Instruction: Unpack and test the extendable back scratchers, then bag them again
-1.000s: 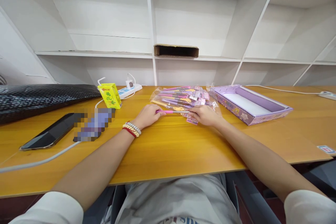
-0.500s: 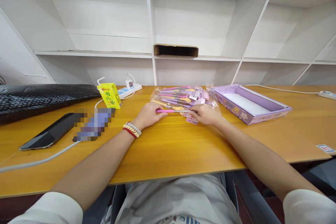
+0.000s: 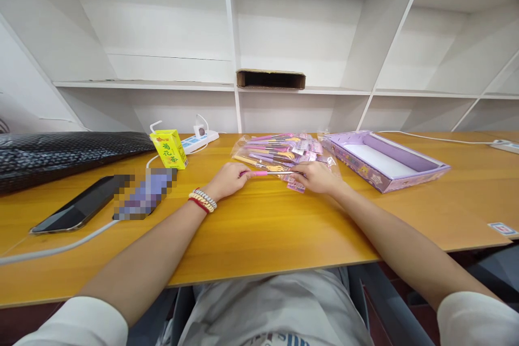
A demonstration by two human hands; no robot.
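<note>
Fingers of your left hand (image 3: 230, 180) narrow, pinched on the pink end of a slim stick (image 3: 259, 173); pen or brush, cannot tell. Fingers of your right hand (image 3: 318, 177) closed on its other end, tip hidden. Stick lies crosswise between them, just in front of the pile. Just changed: half a second ago more of the pink end showed above your left thumb; now those fingers cover it, so it looks a firmer two-ended hold. Stick itself hardly moved; work appears to be staying on this one piece. Behind your fingers, a clear bag (image 3: 334, 164) with a heap of similar sticks (image 3: 275, 147), pink, purple and yellow, on the bench (image 3: 259, 238). To its right, a purple tray (image 3: 417, 177). Farther left, a yellow drink carton (image 3: 168, 151), upright, with a phone (image 3: 77, 206) lying nearer you.
</note>
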